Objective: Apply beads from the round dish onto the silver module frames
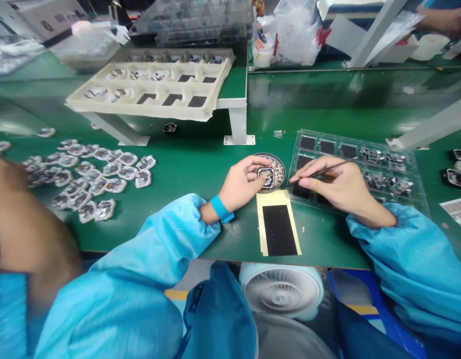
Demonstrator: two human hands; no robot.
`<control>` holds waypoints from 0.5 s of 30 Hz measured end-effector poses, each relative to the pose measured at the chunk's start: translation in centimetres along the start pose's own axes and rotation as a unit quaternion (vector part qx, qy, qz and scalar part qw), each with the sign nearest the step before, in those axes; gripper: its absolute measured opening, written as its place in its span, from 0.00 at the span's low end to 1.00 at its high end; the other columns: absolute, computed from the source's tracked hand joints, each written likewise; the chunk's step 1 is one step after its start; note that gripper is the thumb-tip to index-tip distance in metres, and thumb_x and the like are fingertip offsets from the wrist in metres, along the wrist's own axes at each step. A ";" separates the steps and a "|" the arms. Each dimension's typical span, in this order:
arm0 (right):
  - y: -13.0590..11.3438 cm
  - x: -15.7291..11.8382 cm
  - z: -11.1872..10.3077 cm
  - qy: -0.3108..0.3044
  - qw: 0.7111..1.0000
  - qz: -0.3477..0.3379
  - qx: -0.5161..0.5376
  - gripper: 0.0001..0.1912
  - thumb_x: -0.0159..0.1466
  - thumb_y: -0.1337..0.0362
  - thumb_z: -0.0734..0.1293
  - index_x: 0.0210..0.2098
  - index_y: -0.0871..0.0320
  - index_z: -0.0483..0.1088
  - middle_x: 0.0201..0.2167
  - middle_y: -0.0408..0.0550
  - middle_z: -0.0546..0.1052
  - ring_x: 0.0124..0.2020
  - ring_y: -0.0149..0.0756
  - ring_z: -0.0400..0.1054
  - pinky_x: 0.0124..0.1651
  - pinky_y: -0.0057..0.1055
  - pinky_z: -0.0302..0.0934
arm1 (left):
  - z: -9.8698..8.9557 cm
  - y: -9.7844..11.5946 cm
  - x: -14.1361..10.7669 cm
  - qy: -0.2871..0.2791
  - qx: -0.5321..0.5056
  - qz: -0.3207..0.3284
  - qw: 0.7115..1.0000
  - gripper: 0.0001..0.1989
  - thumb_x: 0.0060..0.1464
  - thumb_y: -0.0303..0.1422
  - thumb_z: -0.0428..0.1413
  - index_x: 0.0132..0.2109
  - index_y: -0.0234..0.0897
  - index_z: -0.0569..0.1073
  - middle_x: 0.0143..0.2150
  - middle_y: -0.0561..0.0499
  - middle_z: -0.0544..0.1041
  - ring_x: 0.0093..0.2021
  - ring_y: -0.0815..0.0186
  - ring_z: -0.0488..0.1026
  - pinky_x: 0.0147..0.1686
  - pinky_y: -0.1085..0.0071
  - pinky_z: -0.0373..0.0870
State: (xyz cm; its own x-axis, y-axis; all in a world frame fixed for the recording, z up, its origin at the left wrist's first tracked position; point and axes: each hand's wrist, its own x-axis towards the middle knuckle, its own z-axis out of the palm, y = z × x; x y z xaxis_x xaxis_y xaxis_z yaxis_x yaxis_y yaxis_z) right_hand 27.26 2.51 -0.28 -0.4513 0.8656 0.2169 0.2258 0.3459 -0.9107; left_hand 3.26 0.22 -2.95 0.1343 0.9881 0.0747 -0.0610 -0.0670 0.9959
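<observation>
My left hand [243,183], with a blue band at the wrist, is closed on a small square device [265,177] with a white-edged frame, held over a round dish [279,168] of tiny parts. In my right hand [329,182] is a pair of dark tweezers [327,170], their tips pointing left toward the device but apart from it. Beneath my right hand lies a clear plastic tray [419,187] with black pads and small electronic assemblies. A yellow sheet with a black rectangle [279,230] lies just in front of the dish.
Many white-wrapped parts [99,182] are spread at the left, near a person's blurred arm [32,224]. A beige compartment tray [140,107] rests on a raised shelf. Black-cased pieces [455,178] sit far right. A fan [281,289] stands below the table's front edge.
</observation>
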 end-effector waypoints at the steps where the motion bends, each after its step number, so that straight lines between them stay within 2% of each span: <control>1: -0.1 -0.1 0.2 0.034 0.999 -0.021 -0.003 0.10 0.59 0.58 0.76 0.37 0.54 0.77 0.39 0.46 0.81 0.42 0.36 0.77 0.48 0.37 0.73 | 0.0 0.0 0.0 -0.008 -0.013 -0.005 1.000 0.15 0.51 0.21 0.61 0.47 0.34 0.74 0.51 0.43 0.80 0.49 0.63 0.80 0.45 0.71 0.79; 4: -0.5 -0.3 1.2 0.100 0.991 -0.085 -0.039 0.08 0.58 0.60 0.76 0.37 0.53 0.77 0.40 0.45 0.81 0.44 0.38 0.77 0.53 0.42 0.71 | 0.2 0.2 -0.1 -0.044 -0.060 -0.033 0.997 0.17 0.49 0.21 0.64 0.48 0.34 0.75 0.50 0.42 0.80 0.48 0.62 0.80 0.45 0.71 0.79; 7: -0.8 -0.4 2.0 0.101 0.983 -0.123 -0.089 0.07 0.59 0.63 0.76 0.37 0.52 0.77 0.40 0.45 0.81 0.45 0.38 0.76 0.55 0.44 0.70 | 0.4 0.3 -0.3 -0.066 -0.087 -0.051 0.993 0.18 0.48 0.23 0.66 0.48 0.33 0.76 0.50 0.42 0.80 0.46 0.62 0.80 0.43 0.70 0.79; 10: -0.8 -0.4 2.3 0.090 0.983 -0.125 -0.098 0.06 0.59 0.64 0.75 0.38 0.52 0.78 0.40 0.45 0.81 0.44 0.37 0.76 0.54 0.43 0.70 | 0.4 0.3 -0.5 -0.072 -0.089 -0.048 0.992 0.17 0.48 0.24 0.67 0.46 0.32 0.77 0.49 0.42 0.80 0.44 0.63 0.80 0.43 0.70 0.78; 15: -0.2 -0.3 2.4 0.103 0.989 -0.103 -0.013 0.05 0.59 0.65 0.75 0.36 0.54 0.79 0.39 0.46 0.81 0.43 0.35 0.77 0.51 0.38 0.72 | 0.3 0.3 -0.5 -0.086 -0.083 -0.045 0.992 0.17 0.49 0.28 0.69 0.47 0.31 0.79 0.47 0.42 0.81 0.45 0.63 0.80 0.47 0.69 0.78</control>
State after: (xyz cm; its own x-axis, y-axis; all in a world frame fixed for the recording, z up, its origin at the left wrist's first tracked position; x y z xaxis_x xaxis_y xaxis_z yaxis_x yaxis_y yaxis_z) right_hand 25.26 1.34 -0.96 -0.3059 0.8301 0.4662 0.1712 0.5297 -0.8307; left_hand 3.42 -0.32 -2.63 0.3130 0.9497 0.0088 -0.2009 0.0572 0.9779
